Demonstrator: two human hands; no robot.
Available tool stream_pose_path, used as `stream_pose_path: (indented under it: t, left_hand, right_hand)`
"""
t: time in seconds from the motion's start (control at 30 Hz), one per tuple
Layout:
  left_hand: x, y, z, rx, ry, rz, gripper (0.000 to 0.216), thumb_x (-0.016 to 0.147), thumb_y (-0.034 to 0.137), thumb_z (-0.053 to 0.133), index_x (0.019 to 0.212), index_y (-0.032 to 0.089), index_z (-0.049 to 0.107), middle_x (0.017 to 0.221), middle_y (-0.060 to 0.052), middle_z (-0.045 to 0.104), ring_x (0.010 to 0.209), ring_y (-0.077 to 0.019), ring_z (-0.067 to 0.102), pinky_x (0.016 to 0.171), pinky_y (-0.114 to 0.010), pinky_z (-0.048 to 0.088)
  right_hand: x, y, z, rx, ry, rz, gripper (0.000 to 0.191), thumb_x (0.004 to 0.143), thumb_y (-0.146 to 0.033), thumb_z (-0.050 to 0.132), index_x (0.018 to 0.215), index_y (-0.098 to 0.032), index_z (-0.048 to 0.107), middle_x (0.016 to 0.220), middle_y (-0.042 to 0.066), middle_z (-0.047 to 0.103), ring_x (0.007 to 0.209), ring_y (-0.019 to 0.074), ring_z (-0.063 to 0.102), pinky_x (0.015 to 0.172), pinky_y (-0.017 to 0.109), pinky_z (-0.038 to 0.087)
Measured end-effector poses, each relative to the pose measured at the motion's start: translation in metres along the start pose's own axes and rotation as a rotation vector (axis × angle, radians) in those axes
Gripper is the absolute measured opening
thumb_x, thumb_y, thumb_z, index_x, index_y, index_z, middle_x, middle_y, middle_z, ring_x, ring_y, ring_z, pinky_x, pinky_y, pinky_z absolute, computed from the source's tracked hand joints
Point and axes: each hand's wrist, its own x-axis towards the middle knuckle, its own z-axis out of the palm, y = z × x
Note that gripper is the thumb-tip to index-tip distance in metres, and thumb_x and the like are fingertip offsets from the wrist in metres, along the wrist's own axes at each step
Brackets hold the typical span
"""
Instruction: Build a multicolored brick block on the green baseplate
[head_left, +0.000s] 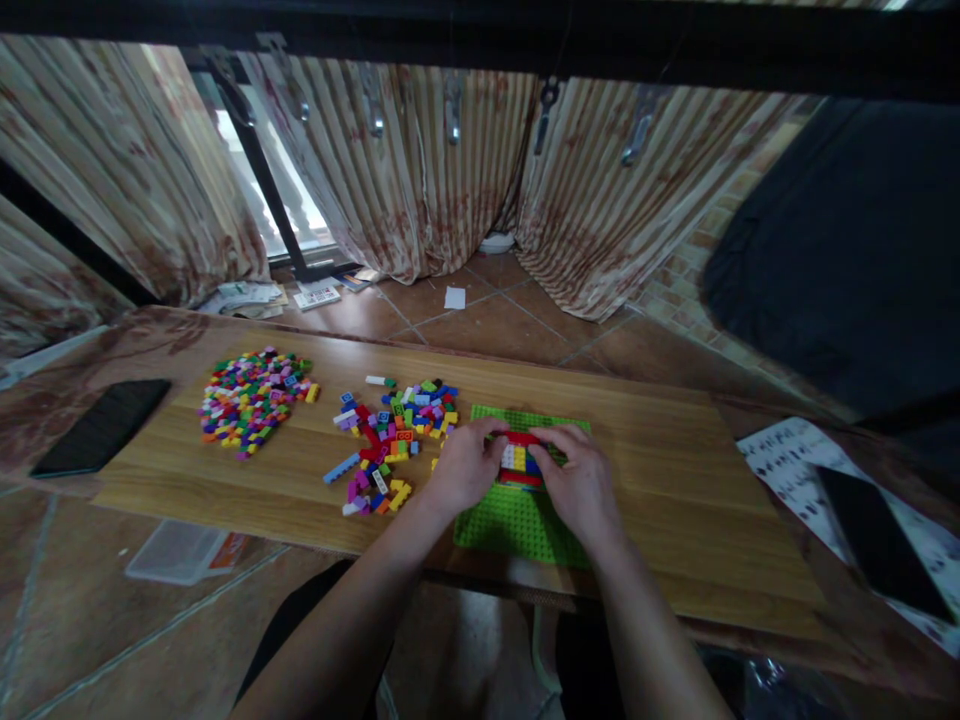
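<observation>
Left hand (466,462): we see it half closed, with the fingers bent onto the left side of the small block (519,460) and gripping it.
Right hand (581,480): it is curled the same way and grips the right side of the small block. Its palm covers part of the block, so we cannot tell how the thumb sits.
Small block: it has red, yellow, white and blue bricks pressed together. It stands on the far half of the green plate (517,530), between the two hands.
Green plate: it lies flat on the desk (675,480), near the front edge. Its near half is bare.
Progress: we judge that the work is at an early stage. Only this one low block is built.
Left over: a loose heap of bigger bricks (390,435) lies just left of the plate. A pile of tiny pieces (251,400) lies further left, apart from it.
Around: a dark phone (105,425) lies at the far left.
</observation>
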Motion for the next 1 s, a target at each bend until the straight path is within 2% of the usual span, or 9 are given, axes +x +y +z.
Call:
stream_pose_path:
  t: [0.17, 0.43, 0.67, 0.83, 1.0]
  left_hand:
    - [0.002, -0.003, 0.004, -0.052, 0.021, -0.01, 0.025, 0.087, 0.021, 0.053, 0.1, 0.017, 0.074, 0.091, -0.006, 0.075, 0.072, -0.0152, 0.066, 0.069, -0.025, 0.052]
    - [0.009, -0.007, 0.007, -0.223, 0.046, -0.135, 0.02, 0.081, 0.02, 0.06, 0.091, 0.017, 0.077, 0.084, -0.004, 0.076, 0.074, -0.0153, 0.068, 0.067, -0.023, 0.052]
    - [0.011, -0.006, 0.006, -0.241, 0.046, -0.173, 0.019, 0.078, 0.02, 0.061, 0.088, 0.017, 0.077, 0.082, -0.003, 0.076, 0.072, -0.0151, 0.068, 0.067, -0.024, 0.052]
    - [0.013, -0.005, 0.005, -0.231, 0.04, -0.214, 0.018, 0.077, 0.02, 0.063, 0.086, 0.016, 0.078, 0.078, -0.003, 0.076, 0.068, -0.0148, 0.066, 0.065, -0.024, 0.05]
    - [0.013, -0.004, 0.005, -0.244, 0.03, -0.209, 0.019, 0.077, 0.019, 0.062, 0.087, 0.015, 0.077, 0.081, -0.004, 0.076, 0.07, -0.0152, 0.066, 0.066, -0.024, 0.051]
  right_hand:
    - [0.002, -0.002, 0.002, 0.121, 0.011, 0.122, 0.019, 0.082, -0.028, 0.062, 0.092, -0.019, 0.075, 0.093, 0.008, 0.069, 0.089, 0.0228, 0.062, 0.083, 0.039, 0.049]
    - [0.004, 0.0, 0.004, 0.274, 0.042, 0.244, 0.022, 0.078, -0.038, 0.065, 0.086, -0.021, 0.076, 0.091, 0.007, 0.07, 0.084, 0.0204, 0.064, 0.077, 0.035, 0.051]
    - [0.003, 0.006, 0.018, 0.365, 0.155, 0.355, 0.022, 0.074, -0.039, 0.068, 0.082, -0.021, 0.077, 0.083, 0.005, 0.072, 0.074, 0.0197, 0.063, 0.071, 0.036, 0.051]
    - [0.005, 0.008, 0.022, 0.449, 0.159, 0.425, 0.022, 0.069, -0.04, 0.071, 0.078, -0.021, 0.076, 0.078, 0.005, 0.074, 0.071, 0.0202, 0.064, 0.069, 0.036, 0.05]
    - [0.004, 0.006, 0.019, 0.45, 0.163, 0.432, 0.026, 0.07, -0.041, 0.071, 0.082, -0.019, 0.075, 0.079, 0.005, 0.073, 0.071, 0.0199, 0.063, 0.069, 0.035, 0.05]
